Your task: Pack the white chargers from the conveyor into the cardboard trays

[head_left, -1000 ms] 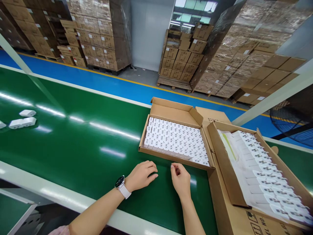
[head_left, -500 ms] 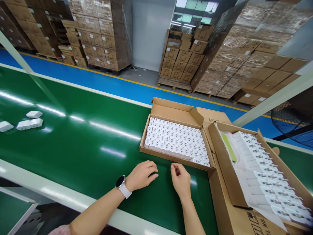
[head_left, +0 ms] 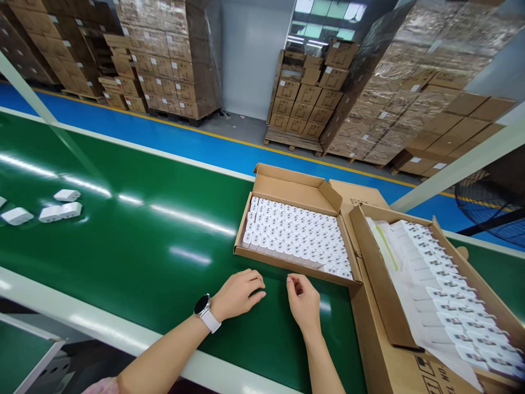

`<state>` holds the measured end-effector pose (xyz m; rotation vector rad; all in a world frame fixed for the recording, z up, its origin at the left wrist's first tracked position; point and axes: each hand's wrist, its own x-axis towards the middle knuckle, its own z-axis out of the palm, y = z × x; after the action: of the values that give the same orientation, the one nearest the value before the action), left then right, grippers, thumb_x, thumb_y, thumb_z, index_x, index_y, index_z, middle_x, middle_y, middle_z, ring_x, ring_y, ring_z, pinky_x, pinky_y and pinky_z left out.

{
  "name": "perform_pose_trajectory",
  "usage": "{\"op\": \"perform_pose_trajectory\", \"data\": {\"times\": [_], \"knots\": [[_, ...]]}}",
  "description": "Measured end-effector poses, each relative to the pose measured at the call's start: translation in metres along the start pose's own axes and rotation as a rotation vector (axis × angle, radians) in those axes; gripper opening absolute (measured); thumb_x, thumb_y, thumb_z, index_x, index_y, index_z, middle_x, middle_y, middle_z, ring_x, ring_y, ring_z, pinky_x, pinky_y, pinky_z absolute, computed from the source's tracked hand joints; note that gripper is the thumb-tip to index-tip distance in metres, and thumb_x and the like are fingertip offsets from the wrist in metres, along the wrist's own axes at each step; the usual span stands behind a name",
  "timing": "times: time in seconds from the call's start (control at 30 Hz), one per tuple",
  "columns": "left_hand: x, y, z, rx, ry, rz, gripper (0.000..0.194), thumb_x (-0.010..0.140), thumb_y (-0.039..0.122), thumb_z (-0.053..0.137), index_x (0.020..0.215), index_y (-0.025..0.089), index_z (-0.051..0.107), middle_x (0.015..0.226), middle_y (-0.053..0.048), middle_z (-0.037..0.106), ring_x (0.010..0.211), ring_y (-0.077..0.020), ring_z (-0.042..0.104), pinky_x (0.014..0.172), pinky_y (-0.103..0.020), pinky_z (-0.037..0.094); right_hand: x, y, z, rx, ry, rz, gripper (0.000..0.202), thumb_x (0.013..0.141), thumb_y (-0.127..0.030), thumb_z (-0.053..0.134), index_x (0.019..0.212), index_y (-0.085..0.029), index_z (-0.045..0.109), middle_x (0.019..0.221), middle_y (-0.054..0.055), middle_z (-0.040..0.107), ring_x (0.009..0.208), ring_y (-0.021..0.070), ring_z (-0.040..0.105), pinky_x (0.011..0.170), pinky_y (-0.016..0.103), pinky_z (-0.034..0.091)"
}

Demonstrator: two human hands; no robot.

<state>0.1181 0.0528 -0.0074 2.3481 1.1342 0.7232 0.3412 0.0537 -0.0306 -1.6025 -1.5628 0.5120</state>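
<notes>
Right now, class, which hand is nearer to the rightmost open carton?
Right. The right hand is just left of the carton, with a gap between; the left hand is farther left, beyond the right hand.

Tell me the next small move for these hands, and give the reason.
I'd probably ease the left hand a little leftward over the green surface, fingers loosely open. The loose white pieces lie off to that side, the left hand is the nearer one, and it shows nothing in its grip. The right hand could wait by the open box.
</notes>
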Motion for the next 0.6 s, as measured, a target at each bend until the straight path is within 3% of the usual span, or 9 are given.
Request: {"op": "perform_pose_trajectory", "data": {"times": [0.6], "knots": [[-0.0001, 0.0005, -0.0013, 0.015, -0.004, 0.005, 0.018, 0.103, 0.025, 0.053, 0.102, 0.020, 0.070, 0.109, -0.007, 0.071, 0.096, -0.0204, 0.068, 0.086, -0.034, 0.057, -0.0015, -0.0002, 0.0011, 0.004, -0.006, 0.026, 0.036, 0.097, -0.052, 0.051, 0.091, -0.022, 0.070, 0.076, 0.005, 0.070, 0.063, 0.0194, 0.060, 0.062, 0.031, 0.048]]}}
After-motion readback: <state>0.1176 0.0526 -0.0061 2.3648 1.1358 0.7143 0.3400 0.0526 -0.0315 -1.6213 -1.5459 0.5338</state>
